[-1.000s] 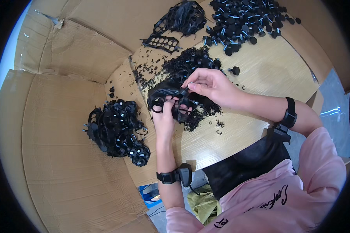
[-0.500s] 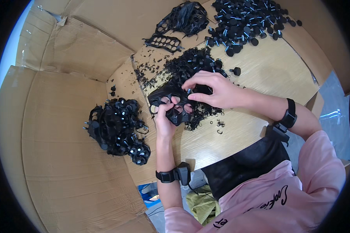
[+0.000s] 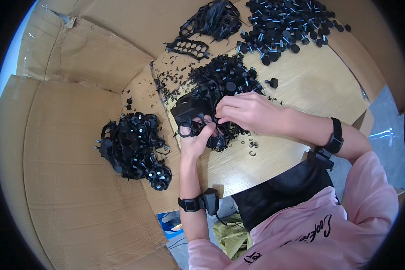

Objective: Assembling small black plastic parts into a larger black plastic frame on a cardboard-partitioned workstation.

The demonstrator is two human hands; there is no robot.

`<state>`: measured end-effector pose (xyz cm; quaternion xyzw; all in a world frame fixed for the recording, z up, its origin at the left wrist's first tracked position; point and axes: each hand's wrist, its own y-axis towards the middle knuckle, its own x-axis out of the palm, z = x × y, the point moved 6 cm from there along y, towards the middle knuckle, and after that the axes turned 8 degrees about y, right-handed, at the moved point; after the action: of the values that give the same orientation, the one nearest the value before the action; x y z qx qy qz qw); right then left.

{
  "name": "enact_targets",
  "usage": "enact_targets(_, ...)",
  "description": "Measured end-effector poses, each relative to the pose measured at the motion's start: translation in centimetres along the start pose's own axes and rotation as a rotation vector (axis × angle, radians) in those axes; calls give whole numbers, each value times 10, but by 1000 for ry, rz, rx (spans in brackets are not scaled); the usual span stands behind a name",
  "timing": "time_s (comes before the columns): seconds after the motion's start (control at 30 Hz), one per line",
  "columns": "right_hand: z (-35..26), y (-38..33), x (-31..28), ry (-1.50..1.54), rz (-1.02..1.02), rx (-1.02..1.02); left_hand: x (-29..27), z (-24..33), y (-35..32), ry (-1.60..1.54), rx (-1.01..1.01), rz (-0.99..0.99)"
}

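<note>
Black rubbery sheet [image 3: 189, 110], pierced with round holes, lay in the person's left hand [image 3: 194, 141], above the near left part of a pale wooden table [image 3: 297, 112]. That hand grasped it by its near edge, the thumb on top and fingertips showing through the holes. The right hand [image 3: 249, 112] was at the sheet's right side, its fingers bent inward; whether they pinched anything could not be told, since the hand's back hid it.

Under and beyond the sheet spread a mound of curly black scraps [image 3: 204, 74], thinning leftward into crumbs. A few black knobs with metal bolts [image 3: 238, 74] lay on the mound's far right part, and a single knob [image 3: 273, 83] lay just beside it on the wood. A large pile of similar knobs [image 3: 285, 29] filled the far right corner. To its left were a crumpled bundle of holed sheets [image 3: 216, 20] and, just nearer, a flat holed strip [image 3: 189, 47].

On the left, against the cardboard wall [image 3: 85, 171], sat a heap of black sheets with bolts poking out [image 3: 135, 146]. Black straps circled the left forearm [image 3: 192, 204] and right forearm [image 3: 336, 135].
</note>
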<state>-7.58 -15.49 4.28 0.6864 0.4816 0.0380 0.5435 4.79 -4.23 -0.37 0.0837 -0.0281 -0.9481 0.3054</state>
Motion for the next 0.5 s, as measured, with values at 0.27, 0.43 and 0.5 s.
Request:
enact_targets(0.27,2,-5,3,26,4,-77,6,4,-3,92,-125,99)
enact_targets(0.43,5,-6,5,87,38,-36,6,4,-2,26,-119,74)
enact_targets(0.5,5,-6,8,123,36,13,3,3,-3,2,-120,82)
